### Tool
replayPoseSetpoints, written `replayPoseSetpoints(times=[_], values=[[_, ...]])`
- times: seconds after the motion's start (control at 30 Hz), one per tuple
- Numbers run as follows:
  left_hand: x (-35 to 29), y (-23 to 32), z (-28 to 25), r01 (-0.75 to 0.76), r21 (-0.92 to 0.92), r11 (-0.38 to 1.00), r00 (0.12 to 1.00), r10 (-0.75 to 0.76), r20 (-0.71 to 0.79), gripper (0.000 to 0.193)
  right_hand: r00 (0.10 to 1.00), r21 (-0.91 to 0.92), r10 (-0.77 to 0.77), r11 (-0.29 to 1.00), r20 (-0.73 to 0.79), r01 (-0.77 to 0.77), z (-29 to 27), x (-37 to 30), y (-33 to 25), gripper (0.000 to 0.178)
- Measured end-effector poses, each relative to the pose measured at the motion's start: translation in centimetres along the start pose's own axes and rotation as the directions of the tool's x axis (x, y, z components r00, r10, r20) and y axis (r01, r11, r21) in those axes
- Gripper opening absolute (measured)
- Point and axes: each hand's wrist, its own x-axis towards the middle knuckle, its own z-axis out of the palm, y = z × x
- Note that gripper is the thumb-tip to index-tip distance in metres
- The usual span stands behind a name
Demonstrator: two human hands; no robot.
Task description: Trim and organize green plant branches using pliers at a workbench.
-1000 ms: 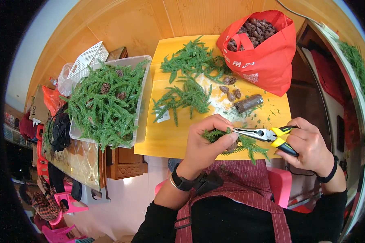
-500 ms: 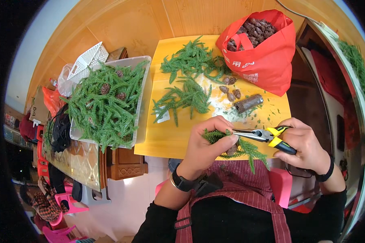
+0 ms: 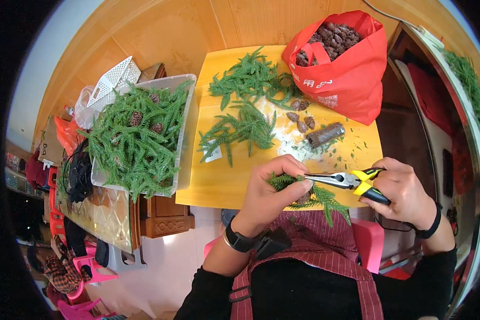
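Note:
My left hand (image 3: pixel 274 186) pinches a green artificial pine sprig (image 3: pixel 325 200) over the table's front edge. A brown pine cone (image 3: pixel 304 199) shows among its needles, partly behind my thumb. In my right hand (image 3: pixel 402 192) are long-nose pliers (image 3: pixel 346 180) with yellow and black handles, fingers wrapped round the grips. The plier tips reach my left thumb and fingertip at the top of the sprig; what lies between the jaws is too small to make out. Beyond my hands lie a bundle of dark wires (image 3: pixel 326 135) and several loose pine cones (image 3: pixel 302 126).
Loose pine sprigs (image 3: pixel 245 128) spread over the yellow tabletop (image 3: pixel 218 184). At the back right stands a red bag (image 3: pixel 346 80) full of pine cones. To the left, a clear plastic bin (image 3: pixel 185 133) is heaped with sprigs. A person (image 3: pixel 64 269) sits at the far lower left.
My hands hold nearly the same pose at the sprig. The pliers' handles look slightly wider apart, and the whole view has shifted a little.

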Motion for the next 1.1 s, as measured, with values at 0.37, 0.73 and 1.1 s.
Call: replayPoseSetpoints(times=[0.37,0.73,1.1], values=[[-0.3,1.3,0.5,-0.084,0.214,0.973,0.996,0.091,-0.023,0.022,0.994,0.276,0.048,0.958,0.097,-0.073,-0.2,-0.4,1.2,0.028],[-0.3,0.6,-0.1,-0.202,0.195,0.960,0.979,0.199,0.036,0.023,0.999,0.153,0.003,0.988,0.043,-0.010,0.5,-0.4,1.5,0.026],[-0.1,0.2,-0.1,-0.310,0.289,0.906,0.950,0.310,0.046,0.022,0.999,-0.047,-0.049,0.998,-0.024,0.048,0.0,0.0,0.7,0.025]])
